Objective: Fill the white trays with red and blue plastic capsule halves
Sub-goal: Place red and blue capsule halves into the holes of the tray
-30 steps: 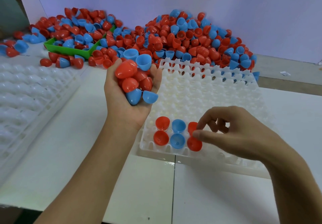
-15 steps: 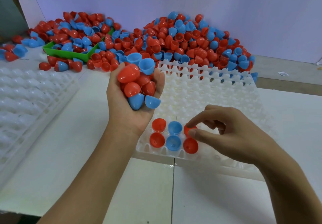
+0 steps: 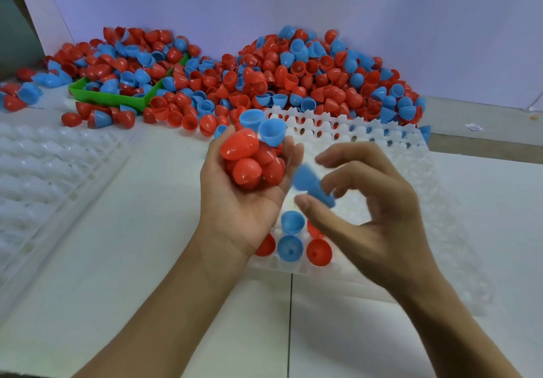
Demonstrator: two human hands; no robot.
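My left hand [image 3: 235,201] is cupped palm up around a heap of red and blue capsule halves [image 3: 252,157], above the white tray's near left corner. Just to its right, my right hand [image 3: 373,216] pinches a blurred blue capsule half [image 3: 313,186] between thumb and fingers. The white tray [image 3: 411,172] lies under both hands. Several red and blue halves [image 3: 291,236] sit in its near-left cells, partly hidden by my hands.
A large pile of red and blue halves [image 3: 308,74] lies behind the tray against the wall. A green bin [image 3: 117,98] full of halves stands at back left. More white trays [image 3: 44,177] lie at the left. Loose halves [image 3: 100,117] lie in front of the bin.
My right hand left the red half in the tray, rose to my left hand and took a blue half from the heap. My left hand moved slightly right and lower.
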